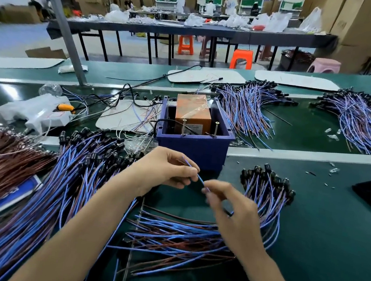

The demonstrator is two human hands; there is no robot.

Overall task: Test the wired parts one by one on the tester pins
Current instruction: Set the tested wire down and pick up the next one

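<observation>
Bench [329,249]: green mat that carries everything; you are working at the middle of its near edge.
Heap of wired parts [64,184]: blue and brown leads with black heads, spread over the bench's left side down to the near edge.
Fanned bundle [266,195]: more of the same just right of your hands, with the heads towards the far edge.
Tester bin [193,146]: blue plastic bin holding an orange box [193,111], mid-bench and just beyond your hands.
Left hand [171,171]: thumb and fingers pinch the upper stretch of one lead.
Right hand [234,210]: blurred, but its fingertips look pinched on the same lead lower down.
Wired part [195,174]: a single blue lead slanting between your hands, above the bench in front of the bin and clear of the pins. Its bare ends are too small to make out.
Tester pins [183,127]: two upright screws standing apart on the bin's near rim.
Step in hand: probably readying this lead. Slide your pinches towards the ends, spread them to match the pins, and touch one end to each.
</observation>
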